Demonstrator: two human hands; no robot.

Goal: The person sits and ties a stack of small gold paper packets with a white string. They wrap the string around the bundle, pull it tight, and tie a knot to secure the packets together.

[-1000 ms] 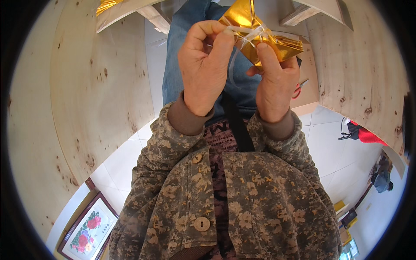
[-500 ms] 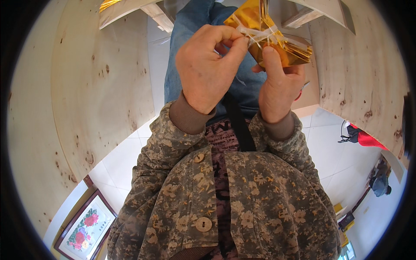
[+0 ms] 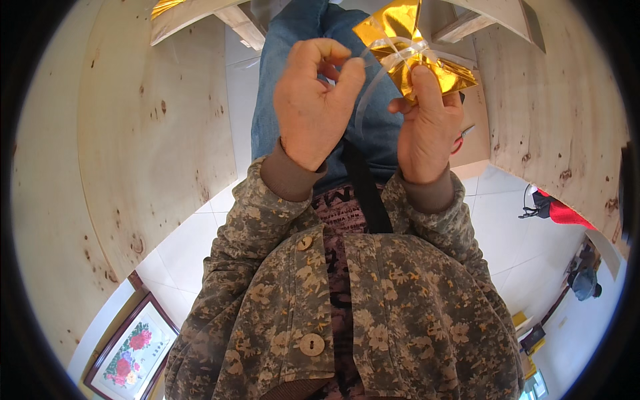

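Observation:
My right hand [image 3: 430, 127] grips a bundle of folded shiny gold paper [image 3: 400, 27], its thumb pressed on the front near the middle. A translucent whitish ribbon [image 3: 400, 53] wraps the bundle where the sheets are gathered, and the paper fans out on either side. One loose ribbon tail hangs in a curve over my jeans. To the left of the bundle, my left hand [image 3: 313, 100] is curled, thumb and forefinger close together at a thin ribbon end. Slight blur softens those fingertips.
Scissors with red handles [image 3: 459, 143] lie on brown cardboard [image 3: 475, 110] beyond my right wrist. Pale wooden boards rise at left [image 3: 153, 133] and right [image 3: 553, 113]. More gold paper [image 3: 165, 7] shows at top left. A framed flower picture [image 3: 131, 353] is at lower left.
My left hand has drawn back a little to the left from the knot. The bundle has tilted slightly in my right hand, and a ribbon tail now hangs in plain view.

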